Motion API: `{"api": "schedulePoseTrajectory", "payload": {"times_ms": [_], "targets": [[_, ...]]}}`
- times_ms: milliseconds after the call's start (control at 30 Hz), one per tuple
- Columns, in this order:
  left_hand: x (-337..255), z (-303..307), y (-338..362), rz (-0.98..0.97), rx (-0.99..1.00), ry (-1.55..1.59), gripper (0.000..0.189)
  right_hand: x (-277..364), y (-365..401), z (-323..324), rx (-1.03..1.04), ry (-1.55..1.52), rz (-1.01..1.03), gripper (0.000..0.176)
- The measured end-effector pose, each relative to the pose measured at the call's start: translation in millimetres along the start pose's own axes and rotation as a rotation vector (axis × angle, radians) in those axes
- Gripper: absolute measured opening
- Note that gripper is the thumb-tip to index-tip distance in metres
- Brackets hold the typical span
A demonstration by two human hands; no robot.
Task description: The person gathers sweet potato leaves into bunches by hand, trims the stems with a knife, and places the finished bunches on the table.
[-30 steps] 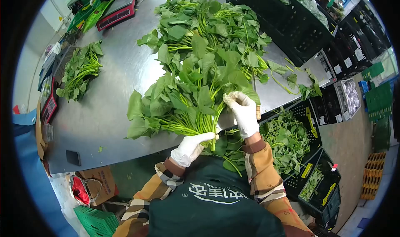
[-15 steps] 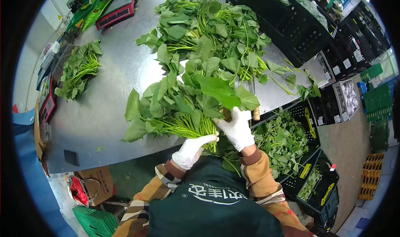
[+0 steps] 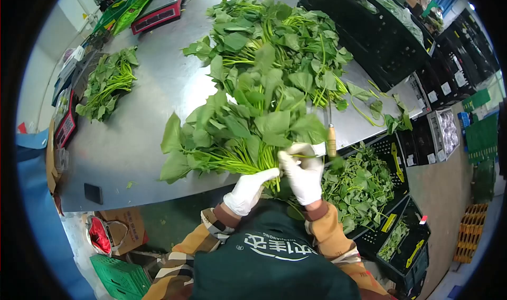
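Observation:
A bundle of leafy green stems (image 3: 240, 157) is gripped at its stem ends by my left hand (image 3: 247, 192), in a white glove, at the table's front edge. My right hand (image 3: 302, 173), gloved too, is beside the bundle with its fingers pinched at a stem that trails to the right, partly blurred. Behind the bundle lies a large pile of greens (image 3: 274, 41) on the metal table (image 3: 153, 105). A tool with a wooden handle (image 3: 331, 140) rests at the table's edge, right of my right hand.
A smaller bunch (image 3: 109, 83) lies at the left near red scales (image 3: 158, 12). Black crates (image 3: 369, 31) stand at the back right. Below the table's right edge, a crate holds loose greens (image 3: 362, 186). A dark flat object (image 3: 93, 193) lies at the front left.
My right hand has drawn slightly down and closed its fingers at a stem. The large leaf near it has moved away from the bundle's top. The whole view has shifted slightly.

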State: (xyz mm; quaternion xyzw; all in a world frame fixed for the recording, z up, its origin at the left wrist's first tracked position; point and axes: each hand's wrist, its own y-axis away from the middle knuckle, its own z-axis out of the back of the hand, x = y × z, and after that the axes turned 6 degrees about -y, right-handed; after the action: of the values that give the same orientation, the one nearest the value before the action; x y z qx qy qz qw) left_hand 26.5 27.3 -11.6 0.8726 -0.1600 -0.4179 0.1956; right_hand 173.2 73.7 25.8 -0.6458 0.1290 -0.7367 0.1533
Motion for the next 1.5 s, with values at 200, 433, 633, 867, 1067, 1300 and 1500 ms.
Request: {"api": "schedulePoseTrajectory", "payload": {"times_ms": [200, 433, 633, 867, 1067, 1300, 1500], "targets": [[-92, 36, 0, -1.007, -0.643, -1.349, 0.016, -17, -22, 83, -0.603, -0.438, -0.259, 0.005], [-172, 178, 5, -0.727, -0.866, -0.419, 0.015, -107, 13, 217, -0.871, -1.109, -0.521, 0.037], [-161, 218, 3, -0.679, -0.924, -0.358, 0.015, -64, -11, 109, -0.662, -0.868, -0.542, 0.025], [-139, 247, 17, -0.648, -1.013, -0.336, 0.015, -54, -15, -6, 0.021, -0.336, -0.521, 0.018], [-115, 270, 40, -0.622, -1.087, -0.297, 0.015, -89, 14, -22, 0.064, 0.260, 0.068, 0.017], [-108, 281, 41, -0.621, -1.118, -0.257, 0.015, -78, 15, -23, 0.060, 0.308, 0.103, 0.017], [-105, 283, 39, -0.623, -1.132, -0.238, 0.015, -70, 13, -26, 0.060, 0.348, 0.177, 0.017]]}}
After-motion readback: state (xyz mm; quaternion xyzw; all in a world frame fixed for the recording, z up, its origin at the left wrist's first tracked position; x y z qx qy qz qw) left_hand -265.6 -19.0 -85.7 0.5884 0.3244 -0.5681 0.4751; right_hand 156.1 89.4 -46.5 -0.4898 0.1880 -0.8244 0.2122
